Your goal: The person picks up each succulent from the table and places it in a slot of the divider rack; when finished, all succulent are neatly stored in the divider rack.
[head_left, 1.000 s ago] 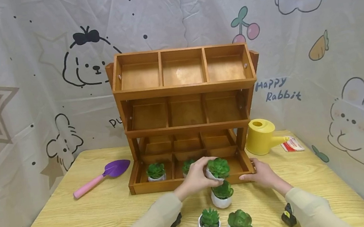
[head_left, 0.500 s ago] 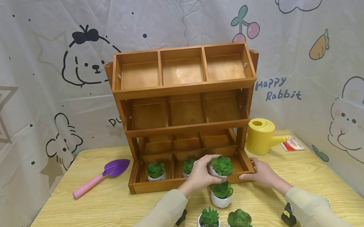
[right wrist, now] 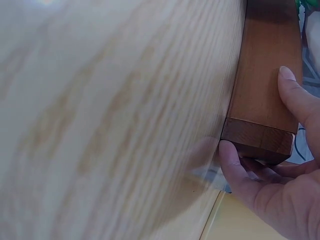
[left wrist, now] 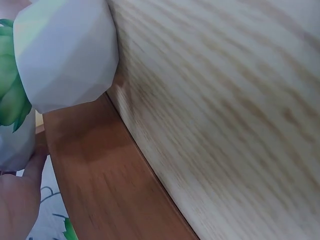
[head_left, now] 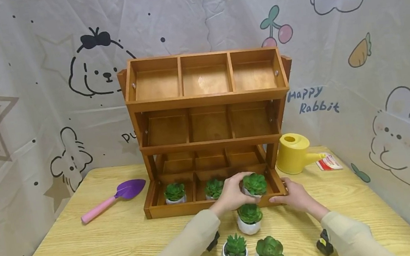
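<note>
Head view forward and down; both wrist views close on the shelf's front board [head_left: 178, 210]

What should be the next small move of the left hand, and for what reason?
Probably the left hand should lower the held plant into the right slot of the bottom tray: no other plant shows there, the left plant and middle plant stand in the other slots, and the right hand grips the tray's right end.

You work somewhere fitted out like a draped booth, room type unclear, with cartoon-printed fabric [head_left: 176, 20] hung around your wood-grain counter [head_left: 90, 253].
</note>
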Tool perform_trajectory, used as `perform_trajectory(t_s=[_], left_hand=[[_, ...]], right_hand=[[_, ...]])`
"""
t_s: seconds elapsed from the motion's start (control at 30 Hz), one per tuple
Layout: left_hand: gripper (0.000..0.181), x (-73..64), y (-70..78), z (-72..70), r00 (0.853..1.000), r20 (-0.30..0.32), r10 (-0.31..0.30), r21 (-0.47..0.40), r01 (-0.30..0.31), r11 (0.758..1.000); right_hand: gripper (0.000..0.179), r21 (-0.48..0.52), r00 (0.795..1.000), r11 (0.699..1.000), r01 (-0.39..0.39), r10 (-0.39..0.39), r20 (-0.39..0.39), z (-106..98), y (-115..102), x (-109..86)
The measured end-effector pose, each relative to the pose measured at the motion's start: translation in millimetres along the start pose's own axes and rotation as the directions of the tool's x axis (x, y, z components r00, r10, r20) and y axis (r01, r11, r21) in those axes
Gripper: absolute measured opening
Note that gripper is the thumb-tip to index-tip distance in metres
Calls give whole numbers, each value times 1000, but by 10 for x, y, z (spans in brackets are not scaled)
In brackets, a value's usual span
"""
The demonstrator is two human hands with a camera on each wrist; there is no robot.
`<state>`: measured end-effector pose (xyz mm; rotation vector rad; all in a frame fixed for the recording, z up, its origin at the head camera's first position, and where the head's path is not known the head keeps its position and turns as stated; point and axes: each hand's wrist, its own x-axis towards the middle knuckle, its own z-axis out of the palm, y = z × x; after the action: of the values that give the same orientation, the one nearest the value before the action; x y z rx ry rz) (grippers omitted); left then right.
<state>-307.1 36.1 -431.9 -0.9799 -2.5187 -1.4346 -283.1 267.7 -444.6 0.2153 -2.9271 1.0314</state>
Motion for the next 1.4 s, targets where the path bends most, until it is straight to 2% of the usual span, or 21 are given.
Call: perform_trajectory(t_s=[0.17,0.43,0.87,1.27,1.4], left_hand=[[69,60,20,23,999,-2,-39,0,39,999],[74,180,17,72,995,-18,-103,58,103,993],[73,269,-51,157,992,-78,-95,132,105,986],[78,285,-89,215,986,-49,-161,117,166,979],[77,297,-89,218,983,-40,-176,131,180,975]], right_hand=[[82,-2,1000,1000,-6,6,4,-3,-5,2],[83,1,1000,1000,-9,9,13,-7,-35,13],[84,-35,1000,999,3,-3,9,-15,15,17],[83,-35,1000,999,11,-11,3,1,28,11],[82,-68,1000,998,1,-1,6,8,38,-10]])
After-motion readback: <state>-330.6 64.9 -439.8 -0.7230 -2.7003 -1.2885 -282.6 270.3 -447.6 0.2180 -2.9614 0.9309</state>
